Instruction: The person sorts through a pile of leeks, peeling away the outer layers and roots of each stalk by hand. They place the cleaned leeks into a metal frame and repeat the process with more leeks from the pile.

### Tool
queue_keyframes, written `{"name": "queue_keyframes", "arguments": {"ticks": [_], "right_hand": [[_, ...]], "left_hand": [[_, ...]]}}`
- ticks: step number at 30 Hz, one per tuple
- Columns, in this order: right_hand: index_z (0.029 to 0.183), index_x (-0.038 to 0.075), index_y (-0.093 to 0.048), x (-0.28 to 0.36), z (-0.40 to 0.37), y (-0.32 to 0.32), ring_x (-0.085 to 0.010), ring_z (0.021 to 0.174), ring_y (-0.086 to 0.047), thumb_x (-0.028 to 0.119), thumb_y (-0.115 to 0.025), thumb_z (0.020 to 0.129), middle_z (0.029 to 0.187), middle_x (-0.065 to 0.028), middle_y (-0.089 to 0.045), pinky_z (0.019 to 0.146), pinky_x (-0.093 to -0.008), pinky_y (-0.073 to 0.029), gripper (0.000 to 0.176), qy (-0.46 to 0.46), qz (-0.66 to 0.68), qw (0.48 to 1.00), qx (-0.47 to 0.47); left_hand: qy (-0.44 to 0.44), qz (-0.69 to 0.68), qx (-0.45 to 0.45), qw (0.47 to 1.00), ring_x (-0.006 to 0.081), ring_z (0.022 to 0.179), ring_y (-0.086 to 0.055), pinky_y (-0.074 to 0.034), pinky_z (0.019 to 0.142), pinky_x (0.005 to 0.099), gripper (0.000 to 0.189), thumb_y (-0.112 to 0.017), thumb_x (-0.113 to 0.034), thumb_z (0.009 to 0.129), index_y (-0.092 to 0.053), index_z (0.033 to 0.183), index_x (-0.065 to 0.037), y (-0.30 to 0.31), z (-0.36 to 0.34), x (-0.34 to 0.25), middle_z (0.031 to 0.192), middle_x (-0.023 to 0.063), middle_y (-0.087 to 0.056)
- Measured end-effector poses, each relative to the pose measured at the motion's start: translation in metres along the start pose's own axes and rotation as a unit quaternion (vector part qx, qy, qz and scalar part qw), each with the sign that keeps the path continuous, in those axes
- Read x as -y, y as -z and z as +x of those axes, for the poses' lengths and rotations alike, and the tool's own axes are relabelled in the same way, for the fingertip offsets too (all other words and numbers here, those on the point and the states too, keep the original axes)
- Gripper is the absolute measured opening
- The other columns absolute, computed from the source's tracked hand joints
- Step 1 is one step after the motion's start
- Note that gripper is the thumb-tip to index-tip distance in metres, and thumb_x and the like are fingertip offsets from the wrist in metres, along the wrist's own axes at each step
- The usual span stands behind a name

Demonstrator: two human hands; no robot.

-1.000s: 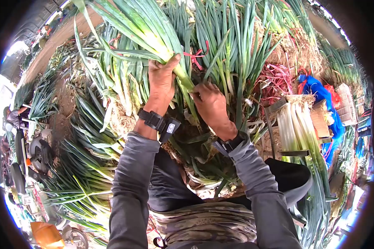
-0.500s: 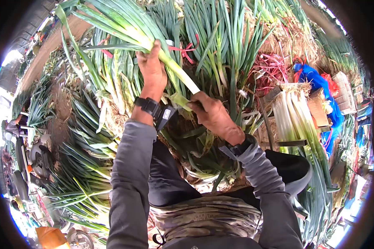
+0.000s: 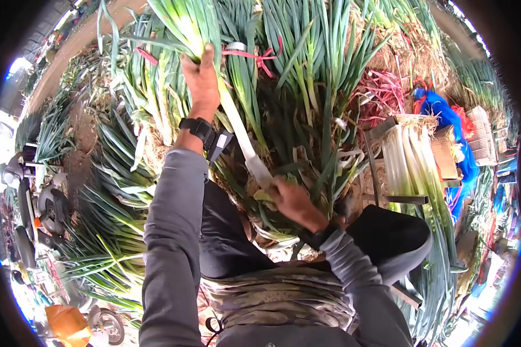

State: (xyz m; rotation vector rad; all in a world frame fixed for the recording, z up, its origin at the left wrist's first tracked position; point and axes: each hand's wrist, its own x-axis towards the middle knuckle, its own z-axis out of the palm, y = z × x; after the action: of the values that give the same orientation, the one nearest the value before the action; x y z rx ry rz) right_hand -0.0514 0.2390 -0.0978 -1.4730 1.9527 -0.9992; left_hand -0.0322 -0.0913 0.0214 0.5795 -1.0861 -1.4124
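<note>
clamping the left hand [image 3: 201,81] around the upper part of one long leek [image 3: 240,136], just where the smooth pale shaft is fanning into flat, strappy green leaves; holding it far and high, slanting down toward the near right. closing the right hand [image 3: 292,199] at the lower end of that same shaft and pinching a limp yellow-green strip of outer skin [image 3: 264,196], setting the two hands well apart, one at each end of the glossy white cylinder. wearing matte grey sleeves and two black wrist straps [image 3: 198,128], one per wrist. holding all this in front of a far heap of bundled leeks [image 3: 307,69], ribbed and dull green, with straw-dry roots and two thin red ribbon ties [image 3: 260,56]. showing to the right a rack of trimmed leeks [image 3: 408,162], smooth, white and straight, packed side by side too closely for a sure count. showing beyond it, at the far right, one crumpled blue cloth [image 3: 440,110] and one woven basket [image 3: 480,136].
</note>
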Motion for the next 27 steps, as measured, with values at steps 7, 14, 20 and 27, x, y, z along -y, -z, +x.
{"name": "queue_keyframes", "arguments": {"ticks": [7,14,20,27], "right_hand": [[0.106,0.003,-0.061,0.019,0.022,0.041,-0.0276,0.072,-0.064,0.016,-0.065,0.097,0.082,-0.0184,-0.065,0.066,-0.0412,-0.051,0.016,0.021,0.006,0.991,-0.135],[0.104,0.003,-0.066,-0.104,-0.066,-0.037,-0.0396,0.089,-0.064,0.022,-0.064,0.095,0.094,-0.0223,-0.063,0.075,-0.0477,-0.053,0.021,0.154,-0.133,0.970,0.133],[0.147,0.007,-0.046,0.039,0.034,0.066,-0.0362,0.126,-0.056,0.050,-0.069,0.089,0.145,-0.0212,-0.049,0.098,-0.0429,-0.051,0.076,-0.052,-0.040,0.993,-0.095],[0.121,0.005,-0.059,0.019,0.026,0.026,-0.0233,0.062,-0.067,0.041,-0.069,0.096,0.085,-0.0077,-0.070,0.057,-0.0360,-0.056,0.045,-0.125,0.318,0.940,-0.009]], "left_hand": [[-0.053,0.000,-0.003,0.999,0.0190,0.062,-0.061,-0.048,0.048,0.0326,0.027,-0.063,-0.029,0.102,-0.051,0.104,-0.005,-0.021,-0.003,-0.032,0.088,0.0050,-0.061],[-0.229,0.397,0.017,0.889,0.0322,0.124,-0.049,-0.040,0.099,0.0465,0.067,-0.062,-0.015,0.091,-0.032,0.149,-0.001,0.040,0.015,-0.018,0.139,0.0195,-0.050],[-0.247,0.759,0.009,0.603,0.0341,0.138,-0.047,-0.041,0.108,0.0402,0.073,-0.050,-0.042,0.100,-0.031,0.157,0.000,0.130,0.067,0.089,0.154,0.0214,-0.044],[0.062,0.120,-0.045,0.990,0.0214,0.098,-0.063,-0.053,0.081,0.0312,0.058,-0.049,-0.045,0.107,-0.047,0.143,-0.001,0.125,0.066,0.046,0.120,0.0114,-0.063]]}}
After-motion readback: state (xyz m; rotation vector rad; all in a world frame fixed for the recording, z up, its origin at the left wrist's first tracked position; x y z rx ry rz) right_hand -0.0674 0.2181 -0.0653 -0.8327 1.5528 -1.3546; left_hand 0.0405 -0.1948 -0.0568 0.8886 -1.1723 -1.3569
